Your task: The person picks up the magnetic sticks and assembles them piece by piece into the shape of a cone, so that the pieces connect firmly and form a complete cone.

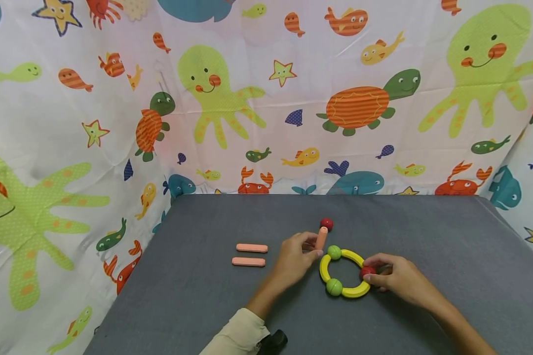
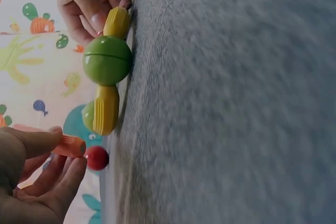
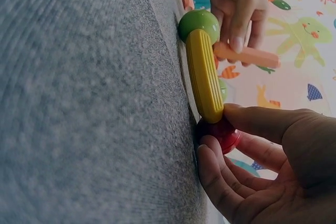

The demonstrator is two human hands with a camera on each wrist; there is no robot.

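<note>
A ring of curved yellow rods (image 1: 356,292) joined by two green balls (image 1: 334,287) and one red ball (image 1: 366,272) lies on the grey table. My right hand (image 1: 401,277) pinches the red ball at the ring's right side, thumb and fingers around it in the right wrist view. Between thumb and fingers my left hand (image 1: 294,260) holds a short orange-pink stick (image 1: 322,238), tilted nearly upright, just above the ring's upper left green ball (image 1: 334,252). A loose red ball (image 1: 326,224) sits right behind that stick.
Two more orange-pink sticks (image 1: 251,248) lie side by side on the table (image 1: 195,296), left of my left hand. A white curtain (image 1: 257,59) printed with sea animals hangs along the table's back and sides.
</note>
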